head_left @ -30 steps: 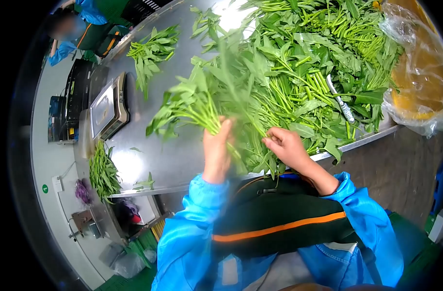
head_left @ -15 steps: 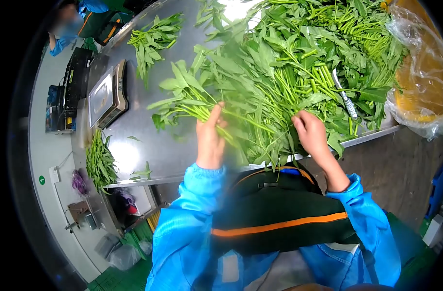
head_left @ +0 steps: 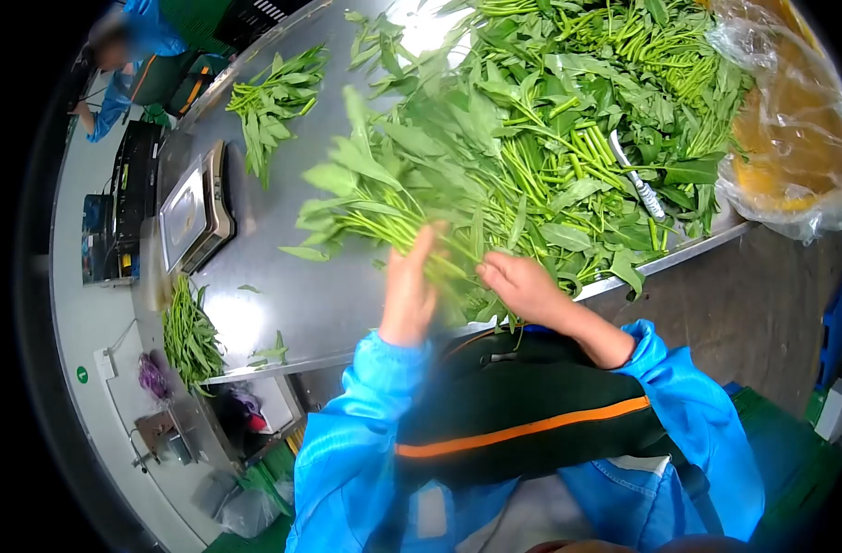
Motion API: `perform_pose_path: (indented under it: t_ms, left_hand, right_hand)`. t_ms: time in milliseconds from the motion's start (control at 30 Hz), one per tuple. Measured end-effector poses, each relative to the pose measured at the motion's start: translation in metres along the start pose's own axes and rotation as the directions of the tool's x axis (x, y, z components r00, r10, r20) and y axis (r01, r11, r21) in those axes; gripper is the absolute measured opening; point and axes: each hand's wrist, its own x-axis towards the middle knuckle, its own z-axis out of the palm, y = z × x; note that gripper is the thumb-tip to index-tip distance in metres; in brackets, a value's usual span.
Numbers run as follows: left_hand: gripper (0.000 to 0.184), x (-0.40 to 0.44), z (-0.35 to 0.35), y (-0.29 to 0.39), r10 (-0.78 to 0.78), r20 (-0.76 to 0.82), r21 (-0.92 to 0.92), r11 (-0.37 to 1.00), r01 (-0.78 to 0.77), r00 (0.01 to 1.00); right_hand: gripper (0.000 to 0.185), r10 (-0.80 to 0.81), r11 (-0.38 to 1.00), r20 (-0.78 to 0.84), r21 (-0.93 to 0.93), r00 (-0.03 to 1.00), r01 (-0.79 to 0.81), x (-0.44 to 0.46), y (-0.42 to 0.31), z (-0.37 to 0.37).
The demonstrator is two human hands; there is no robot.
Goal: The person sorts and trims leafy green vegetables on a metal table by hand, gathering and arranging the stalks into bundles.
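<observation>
My left hand (head_left: 410,290) is closed around the stems of a bunch of water spinach (head_left: 370,207), its leaves fanning out up and to the left. Just to the right, my right hand (head_left: 524,289) has its thumb and fingers pinched together by the stem ends of that bunch. Whatever sits between those fingertips is too small or blurred to name. Behind both hands spreads a large heap of water spinach (head_left: 532,175). A knife with a patterned white handle (head_left: 649,195) lies on the heap at the right.
A scale (head_left: 195,210) stands on the metal table (head_left: 283,304) at the left. Small bunches lie behind it (head_left: 274,101) and at the near left corner (head_left: 189,336). Clear plastic covers a yellow container (head_left: 785,138) at the right. Another person (head_left: 131,64) is at the far left.
My right hand has moved left from the heap's front edge to beside my left hand. The left hand still grips the bunch, now slightly lower in view.
</observation>
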Motion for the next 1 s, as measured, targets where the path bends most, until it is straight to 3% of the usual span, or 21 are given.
perform_pose_path:
  t_ms: [33, 67, 167, 200, 267, 333, 367, 467, 500, 567, 600, 667, 700, 767, 800, 833, 867, 900, 933, 967, 1000]
  left_hand:
    - [0.019, -0.001, 0.002, -0.013, -0.033, -0.017, -0.052, 0.998, 0.032, 0.999]
    - [0.018, 0.002, -0.009, -0.027, -0.098, 0.065, -0.077, 0.992, 0.103, 0.993]
    - [0.018, 0.004, -0.016, -0.025, -0.189, 0.036, -0.221, 0.956, 0.193, 0.981]
    - [0.019, 0.009, -0.026, -0.024, -0.192, 0.067, -0.238, 0.95, 0.203, 0.979]
    - [0.021, 0.023, -0.05, -0.024, -0.192, 0.128, -0.27, 0.937, 0.22, 0.973]
    - [0.024, 0.023, -0.046, -0.027, -0.294, 0.145, -0.256, 0.911, 0.323, 0.945]
    - [0.025, 0.024, -0.041, -0.029, -0.323, 0.148, -0.257, 0.9, 0.352, 0.935]
    - [0.021, 0.019, -0.037, -0.043, -0.32, 0.175, -0.216, 0.91, 0.354, 0.931]
    - [0.02, 0.018, -0.037, -0.041, -0.358, 0.176, -0.244, 0.887, 0.393, 0.917]
    - [0.019, 0.011, -0.037, -0.028, -0.28, 0.13, -0.145, 0.944, 0.298, 0.951]
    - [0.017, 0.011, -0.039, -0.024, -0.26, 0.141, -0.175, 0.943, 0.283, 0.955]
    - [0.017, 0.005, -0.037, -0.014, -0.157, 0.079, -0.138, 0.976, 0.167, 0.984]
    - [0.016, 0.003, -0.034, -0.008, -0.107, 0.053, -0.109, 0.988, 0.113, 0.993]
    - [0.017, 0.0, -0.032, -0.008, -0.061, 0.038, -0.098, 0.993, 0.065, 0.997]
    - [0.017, -0.001, -0.032, -0.009, -0.058, 0.037, -0.101, 0.993, 0.062, 0.998]
    - [0.017, 0.002, -0.029, -0.007, -0.044, 0.041, -0.107, 0.993, 0.048, 0.998]
    - [0.017, 0.002, -0.031, -0.009, -0.001, 0.017, -0.097, 0.995, 0.003, 1.0]
    - [0.017, 0.007, -0.036, -0.014, 0.05, 0.013, -0.061, 0.997, -0.049, 0.999]
    - [0.017, 0.008, -0.038, -0.015, 0.053, -0.011, -0.058, 0.997, -0.054, 0.999]
    - [0.017, 0.009, -0.038, -0.015, 0.045, -0.022, -0.054, 0.997, -0.046, 0.999]
    - [0.017, 0.005, -0.032, -0.01, 0.044, -0.033, -0.038, 0.998, -0.045, 0.998]
  right_hand:
    - [0.028, -0.063, 0.987, -0.01, -0.145, 0.998, 0.061, -0.002, -0.006, 0.004]
    - [0.029, -0.067, 0.997, -0.109, -0.057, 0.992, 0.061, 0.0, 0.002, 0.017]
    - [0.03, -0.13, 0.989, -0.067, -0.08, 0.989, 0.124, 0.011, 0.004, -0.014]
    - [0.027, 0.018, 0.995, -0.23, -0.096, 0.973, -0.041, 0.022, 0.03, -0.02]
    - [0.019, -0.07, 0.957, -0.53, -0.275, 0.845, -0.093, 0.041, 0.044, -0.044]
    - [0.019, -0.048, 0.808, -0.531, -0.518, 0.846, -0.279, 0.058, 0.064, -0.055]
    - [0.021, -0.045, 0.75, -0.471, -0.598, 0.881, -0.282, 0.067, 0.091, -0.052]
    - [0.024, 0.004, 0.74, -0.397, -0.616, 0.918, -0.27, 0.077, 0.099, -0.053]
    - [0.022, 0.041, 0.775, -0.405, -0.564, 0.914, -0.284, 0.076, 0.086, -0.06]
    - [0.016, 0.015, 0.894, -0.517, -0.377, 0.856, -0.243, 0.065, 0.059, -0.074]
    - [0.015, 0.083, 0.988, -0.475, -0.076, 0.876, -0.134, 0.062, 0.053, -0.086]
    - [0.017, 0.183, 0.895, -0.352, 0.447, 0.918, -0.007, 0.048, 0.039, -0.102]
    - [0.017, 0.181, 0.72, -0.331, 0.686, 0.926, 0.105, 0.046, 0.029, -0.098]
    - [0.018, 0.103, 0.977, -0.301, 0.209, 0.948, -0.039, 0.056, 0.094, -0.075]
    - [0.019, -0.101, 0.923, -0.385, -0.38, 0.918, -0.057, 0.051, 0.092, -0.066]
    - [0.02, -0.214, 0.875, -0.441, -0.483, 0.871, -0.03, 0.046, 0.09, -0.064]
    - [0.019, -0.079, 0.986, -0.484, -0.167, 0.872, -0.004, 0.048, 0.088, -0.063]
    - [0.019, 0.083, 0.984, -0.483, 0.178, 0.872, 0.005, 0.048, 0.081, -0.063]
    - [0.018, 0.202, 0.957, -0.4, 0.273, 0.894, -0.094, 0.045, 0.064, -0.076]
    - [0.02, 0.197, 0.972, -0.448, 0.209, 0.872, -0.112, 0.047, 0.057, -0.076]
    - [0.022, 0.144, 0.982, -0.514, -0.029, 0.846, -0.185, 0.05, 0.074, -0.069]
